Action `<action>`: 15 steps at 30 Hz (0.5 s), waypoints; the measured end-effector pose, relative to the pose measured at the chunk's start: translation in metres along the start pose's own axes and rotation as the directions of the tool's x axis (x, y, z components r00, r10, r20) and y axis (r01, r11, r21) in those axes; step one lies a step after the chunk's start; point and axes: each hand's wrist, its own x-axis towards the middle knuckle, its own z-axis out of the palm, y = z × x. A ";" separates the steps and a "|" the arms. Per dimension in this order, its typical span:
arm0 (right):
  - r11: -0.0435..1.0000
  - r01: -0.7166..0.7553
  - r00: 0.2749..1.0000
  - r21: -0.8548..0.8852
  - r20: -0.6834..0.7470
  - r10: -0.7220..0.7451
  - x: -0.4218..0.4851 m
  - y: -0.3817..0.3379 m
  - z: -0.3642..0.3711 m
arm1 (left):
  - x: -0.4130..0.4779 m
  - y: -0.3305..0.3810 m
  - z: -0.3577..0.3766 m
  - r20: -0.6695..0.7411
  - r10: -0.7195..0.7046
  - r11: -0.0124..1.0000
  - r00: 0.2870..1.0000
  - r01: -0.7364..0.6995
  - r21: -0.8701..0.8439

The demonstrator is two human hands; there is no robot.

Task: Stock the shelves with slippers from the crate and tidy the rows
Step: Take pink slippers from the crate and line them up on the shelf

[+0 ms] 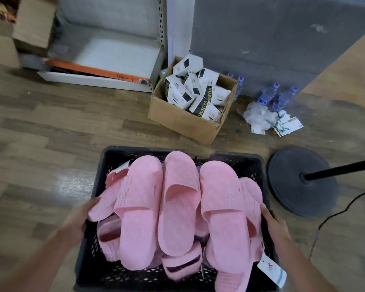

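Observation:
A black plastic crate (105,161) stands on the wooden floor just below me, heaped with several pink slippers (177,199). My left hand (79,221) grips the leftmost slipper of the top row, thumb on its upper edge. At the crate's right rim, my right hand (275,225) holds the rightmost slipper (250,199) from the outside. Between the two hands lies a row of slippers side by side, toes pointing away from me. A white price tag (272,270) hangs from a slipper at the lower right. The low white shelf (118,55) stands at the back left.
An open cardboard box (183,125) of white packets sits beyond the crate. Water bottles (269,95) and crumpled plastic lie by the grey wall. A black round stand base (297,192) with pole and cable is right of the crate. Cardboard boxes (30,24) stand far left.

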 end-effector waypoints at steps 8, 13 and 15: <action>0.973 0.202 0.969 -0.110 0.169 -0.182 -0.085 -0.086 0.002 | -0.103 0.029 -0.078 -0.103 0.036 0.985 0.994 -0.052 -0.165; 0.937 0.322 0.919 -0.134 0.282 -0.275 -0.139 -0.121 0.015 | -0.164 0.019 -0.134 -0.158 0.042 0.963 0.987 -0.082 -0.255; 0.919 0.362 0.895 -0.158 0.337 -0.294 -0.157 -0.131 0.026 | -0.184 0.009 -0.156 -0.182 0.051 0.946 0.982 -0.106 -0.306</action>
